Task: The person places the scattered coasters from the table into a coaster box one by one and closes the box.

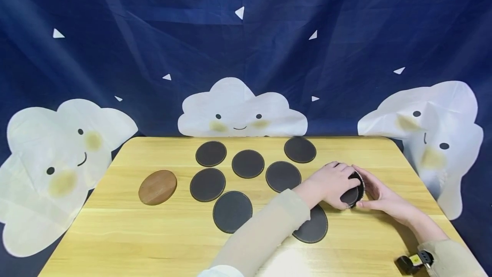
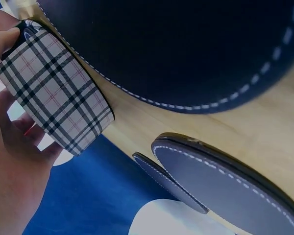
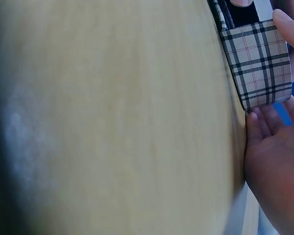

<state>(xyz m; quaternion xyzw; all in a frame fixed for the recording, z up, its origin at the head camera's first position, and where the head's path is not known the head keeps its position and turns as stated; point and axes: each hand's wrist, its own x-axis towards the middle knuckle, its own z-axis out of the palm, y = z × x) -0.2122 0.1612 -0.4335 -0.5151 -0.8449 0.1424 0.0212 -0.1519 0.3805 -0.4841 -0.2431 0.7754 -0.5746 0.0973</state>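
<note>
A round holder (image 2: pixel 59 88) with plaid sides and a dark inside stands at the table's right side. My left hand (image 1: pixel 332 185) reaches over it from the left. Its thumb and fingers grip a black round coaster (image 1: pixel 349 196) at the holder's opening; the coaster's far part is hidden under the hand. From the right, my right hand (image 1: pixel 386 200) holds the holder's wall, thumb near the front and fingers behind. The right wrist view shows the right thumb at the rim of the plaid wall (image 3: pixel 259 68).
Several black stitched coasters (image 1: pixel 247 164) lie spread over the wooden table (image 1: pixel 115 225). One coaster (image 1: pixel 312 225) is partly covered by my left sleeve. A brown disc (image 1: pixel 157 187) lies at the left. A blue curtain (image 1: pixel 242 54) with white clouds hangs behind the table.
</note>
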